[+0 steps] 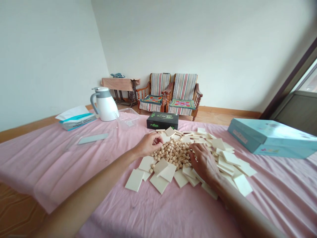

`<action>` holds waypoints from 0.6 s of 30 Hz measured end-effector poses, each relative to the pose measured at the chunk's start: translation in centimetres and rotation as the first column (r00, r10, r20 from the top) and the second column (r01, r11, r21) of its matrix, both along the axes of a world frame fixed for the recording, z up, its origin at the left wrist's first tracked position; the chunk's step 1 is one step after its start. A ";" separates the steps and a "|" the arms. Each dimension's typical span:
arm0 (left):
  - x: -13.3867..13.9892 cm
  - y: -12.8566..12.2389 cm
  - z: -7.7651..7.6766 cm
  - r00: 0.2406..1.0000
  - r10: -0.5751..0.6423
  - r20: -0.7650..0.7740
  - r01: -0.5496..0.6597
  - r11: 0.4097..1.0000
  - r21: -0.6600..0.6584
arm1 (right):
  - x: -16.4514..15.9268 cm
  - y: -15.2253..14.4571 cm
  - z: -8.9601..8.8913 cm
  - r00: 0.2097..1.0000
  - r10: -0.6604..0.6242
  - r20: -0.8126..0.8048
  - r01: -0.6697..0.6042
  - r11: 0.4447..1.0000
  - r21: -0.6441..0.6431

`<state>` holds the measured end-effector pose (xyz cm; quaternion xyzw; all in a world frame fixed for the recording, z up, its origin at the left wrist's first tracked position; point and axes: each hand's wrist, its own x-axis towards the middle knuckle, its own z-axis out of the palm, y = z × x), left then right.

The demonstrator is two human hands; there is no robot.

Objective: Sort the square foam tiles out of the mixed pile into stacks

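Clock is centred on the pile of small wooden cubes (173, 155), 12 pointing away from me. The pile sits between my two hands, on the pink cloth (158, 211). My left hand (147, 145) is at 10 o'clock, right at the pile's edge: fingers curled in, thumb side toward the cubes. Can't tell if the tips meet or pinch a cube; the curl hides it. Nearest cubes are just beside and below those fingers.

My right hand (204, 162) is at 3 to 4 o'clock, back up, fingers bent toward the pile, thumb apart from them. Those tips are at the pile's right edge, cubes directly at 9 o'clock from them. Under the hand and wrist: pale square tiles (159, 183), loose and overlapping, ringing the pile from 12 round through 3 to about 7.

Beyond: black box (162, 120) at 12, just behind the tiles. Light-blue box (274, 135) at 2, clear of my right hand. Clear plastic container (128, 117) at 11, touching or just beside the white-and-grey jug (106, 104); tissue pack (76, 120) at 10, well out from my left hand
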<state>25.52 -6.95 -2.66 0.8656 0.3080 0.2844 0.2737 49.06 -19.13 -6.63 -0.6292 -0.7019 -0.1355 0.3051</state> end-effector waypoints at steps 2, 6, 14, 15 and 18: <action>1.0 -0.1 0.2 0.996 -0.016 0.086 0.015 1.000 0.014 | -0.1 -0.1 0.2 1.000 -0.003 -0.005 0.003 1.000 -0.013; 0.8 -0.4 1.1 0.986 0.104 0.129 -0.113 0.992 0.061 | 0.0 -0.1 0.3 1.000 -0.002 -0.013 0.002 1.000 -0.029; -1.6 -0.2 0.5 0.990 0.132 -0.054 -0.122 0.980 0.155 | -0.1 0.0 0.0 1.000 -0.016 -0.002 0.016 0.998 -0.062; -1.9 0.3 -0.1 0.982 0.177 -0.069 -0.164 0.974 0.156 | -0.1 0.0 0.0 1.000 -0.020 -0.003 0.019 0.998 -0.067; -2.6 2.6 -1.5 0.952 0.292 -0.090 -0.273 0.946 0.178 | -0.3 -0.1 0.1 1.000 -0.022 -0.007 0.021 0.997 -0.077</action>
